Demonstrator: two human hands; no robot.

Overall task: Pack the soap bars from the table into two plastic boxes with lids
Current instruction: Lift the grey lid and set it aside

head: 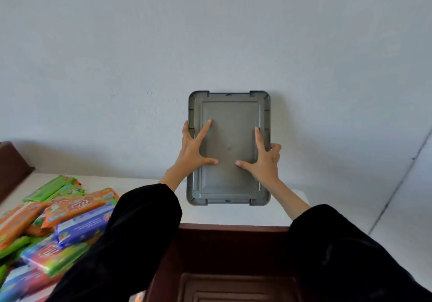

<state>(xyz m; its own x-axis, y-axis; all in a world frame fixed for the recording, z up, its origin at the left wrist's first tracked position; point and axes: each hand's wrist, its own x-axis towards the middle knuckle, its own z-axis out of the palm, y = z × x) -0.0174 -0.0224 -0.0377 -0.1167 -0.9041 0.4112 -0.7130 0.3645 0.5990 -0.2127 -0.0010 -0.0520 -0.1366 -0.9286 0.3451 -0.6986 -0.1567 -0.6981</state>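
One grey lid [230, 119] in left hand [195, 149], right hand [265, 160].

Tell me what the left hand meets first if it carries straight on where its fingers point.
Likely the pale wall: the left hand points up along the grey lid it grips, though depth is unclear.

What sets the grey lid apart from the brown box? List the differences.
The grey lid is grey; the brown box is dark brown. The lid is held upright by the left hand and right hand; the box sits open below. The lid is flat; the box is deep. Both are rectangular.
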